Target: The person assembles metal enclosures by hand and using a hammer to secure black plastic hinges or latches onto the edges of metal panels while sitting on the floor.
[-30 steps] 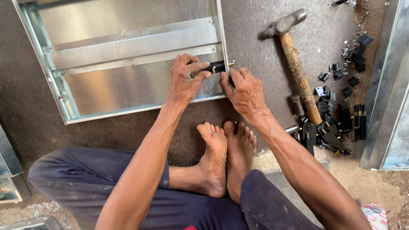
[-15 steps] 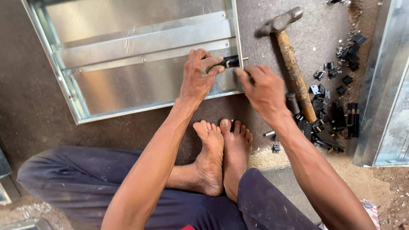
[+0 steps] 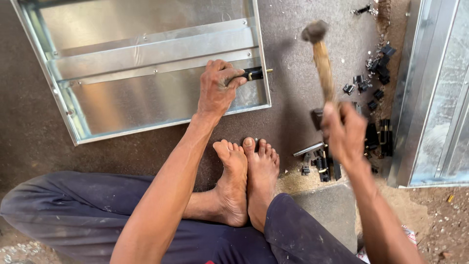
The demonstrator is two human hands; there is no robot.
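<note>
Wooden-handled hammer (image 3: 322, 58) aloft; small black part (image 3: 254, 74) on frame.

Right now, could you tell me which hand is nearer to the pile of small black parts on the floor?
Right. The right hand, gripping the hammer, hovers beside the black parts; the left hand rests on the metal frame.

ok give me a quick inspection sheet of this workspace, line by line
surface: grey concrete floor, sandy at the lower right.
job's things: galvanised sheet-metal frame lying flat; small black part with a brass pin at its right edge; wooden-handled hammer.
clutter: loose black fittings scattered right of the hammer.
hands: left hand pinches the black part against the frame; right hand grips the hammer handle, blurred.
cables: nothing seen.
surroundings: another metal panel at right; the person's bare feet in front.
</note>
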